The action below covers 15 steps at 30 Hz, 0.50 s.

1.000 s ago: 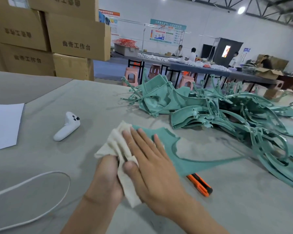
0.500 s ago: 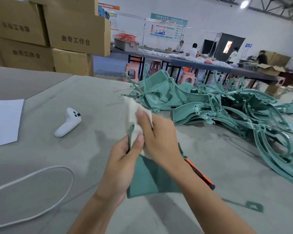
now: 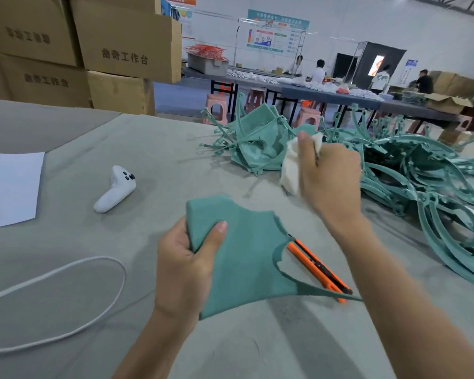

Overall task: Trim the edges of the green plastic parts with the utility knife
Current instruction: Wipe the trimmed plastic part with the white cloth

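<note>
Head view: the left hand (image 3: 186,269) pinches one corner of a green plastic part (image 3: 246,258), thumb on top. The part's notched edge runs right from the grip over the orange knife (image 3: 316,266), which lies on the table (image 3: 148,149). Up and right, the right hand (image 3: 329,181) clutches a white cloth (image 3: 292,170), seemingly over the near edge of the pile of green parts (image 3: 394,170). Grey tabletop stretches left of the grip to a white cable (image 3: 99,257).

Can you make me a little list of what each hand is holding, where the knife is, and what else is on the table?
left hand: grips the flat green part by one corner
right hand: holds a white cloth
utility knife: orange, lying on the table, nobody holding it
also there: pile of green parts, white controller, white cable, paper
</note>
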Each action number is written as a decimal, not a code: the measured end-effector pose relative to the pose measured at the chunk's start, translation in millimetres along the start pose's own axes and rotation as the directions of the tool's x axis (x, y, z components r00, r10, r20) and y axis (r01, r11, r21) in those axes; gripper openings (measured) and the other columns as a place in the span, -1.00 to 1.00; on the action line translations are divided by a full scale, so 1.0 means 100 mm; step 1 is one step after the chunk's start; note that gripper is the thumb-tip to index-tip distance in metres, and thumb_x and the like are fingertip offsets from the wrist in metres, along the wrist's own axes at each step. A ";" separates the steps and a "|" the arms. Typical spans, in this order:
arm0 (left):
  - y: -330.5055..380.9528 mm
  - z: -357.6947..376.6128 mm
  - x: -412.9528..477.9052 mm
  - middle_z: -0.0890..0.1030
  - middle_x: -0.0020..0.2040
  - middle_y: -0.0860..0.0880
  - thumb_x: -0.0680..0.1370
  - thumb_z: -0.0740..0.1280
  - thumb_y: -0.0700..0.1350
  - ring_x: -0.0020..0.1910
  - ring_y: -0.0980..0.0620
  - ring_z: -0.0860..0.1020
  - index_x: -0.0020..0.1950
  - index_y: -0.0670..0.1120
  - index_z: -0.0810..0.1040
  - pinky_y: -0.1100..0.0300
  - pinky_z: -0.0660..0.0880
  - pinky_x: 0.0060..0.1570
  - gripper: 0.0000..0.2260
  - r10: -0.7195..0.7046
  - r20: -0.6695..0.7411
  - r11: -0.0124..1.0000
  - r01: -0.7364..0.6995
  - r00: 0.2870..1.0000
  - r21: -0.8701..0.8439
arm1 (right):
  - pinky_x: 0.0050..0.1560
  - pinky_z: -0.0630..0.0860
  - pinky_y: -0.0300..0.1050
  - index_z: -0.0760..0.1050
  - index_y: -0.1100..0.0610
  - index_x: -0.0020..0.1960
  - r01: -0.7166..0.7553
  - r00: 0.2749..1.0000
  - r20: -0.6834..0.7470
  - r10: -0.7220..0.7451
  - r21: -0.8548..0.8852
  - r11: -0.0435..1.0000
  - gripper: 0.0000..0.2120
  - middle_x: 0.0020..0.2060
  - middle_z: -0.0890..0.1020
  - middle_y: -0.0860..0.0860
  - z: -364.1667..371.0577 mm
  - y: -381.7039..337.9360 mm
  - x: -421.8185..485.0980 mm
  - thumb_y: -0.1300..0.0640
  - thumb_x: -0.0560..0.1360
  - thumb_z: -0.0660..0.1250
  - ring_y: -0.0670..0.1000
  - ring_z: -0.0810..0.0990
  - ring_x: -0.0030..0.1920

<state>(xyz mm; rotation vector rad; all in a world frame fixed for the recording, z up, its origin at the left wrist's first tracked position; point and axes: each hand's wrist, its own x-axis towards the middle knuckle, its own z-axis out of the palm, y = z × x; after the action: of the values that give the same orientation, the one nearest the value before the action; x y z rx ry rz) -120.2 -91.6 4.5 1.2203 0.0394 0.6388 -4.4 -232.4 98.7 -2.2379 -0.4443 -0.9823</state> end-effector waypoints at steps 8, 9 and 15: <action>0.10 0.04 0.07 0.70 -0.17 -0.08 0.43 0.39 -0.05 -0.17 -0.14 0.63 -0.09 0.11 0.68 -0.28 0.57 -0.08 -0.89 0.064 -0.045 0.996 -0.060 0.997 0.068 | -0.45 0.19 -0.20 0.25 0.16 -0.47 0.132 0.914 0.342 -0.217 0.255 0.958 -0.37 -0.61 0.34 0.04 0.24 -0.17 -0.56 -0.30 0.53 0.20 0.04 0.38 -0.47; 0.11 0.06 0.06 0.70 -0.16 -0.07 0.44 0.39 -0.06 -0.17 -0.13 0.63 -0.09 0.11 0.68 -0.30 0.56 -0.08 -0.88 0.063 -0.034 0.996 -0.061 0.997 0.065 | -0.43 0.19 -0.16 0.26 0.18 -0.49 0.098 0.932 0.310 -0.188 0.284 0.954 -0.35 -0.62 0.35 0.07 0.25 -0.14 -0.54 -0.30 0.53 0.19 0.08 0.37 -0.48; 0.16 0.20 0.03 0.67 -0.23 0.12 0.45 0.37 -0.08 -0.27 0.18 0.56 -0.15 0.09 0.63 0.30 0.53 -0.20 -0.93 0.205 0.017 0.960 -0.204 0.979 0.194 | -0.48 0.06 -0.29 0.14 0.11 -0.54 -0.036 0.999 -0.016 0.048 0.426 0.904 -0.40 -0.62 0.16 -0.11 0.31 -0.12 -0.51 -0.06 0.54 0.33 -0.09 0.16 -0.53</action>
<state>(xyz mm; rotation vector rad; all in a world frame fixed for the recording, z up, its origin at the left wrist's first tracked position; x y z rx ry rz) -117.5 -104.7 26.5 1.4247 -0.0223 0.8325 -28.0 -204.4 50.0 -1.8300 -0.5395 -0.7998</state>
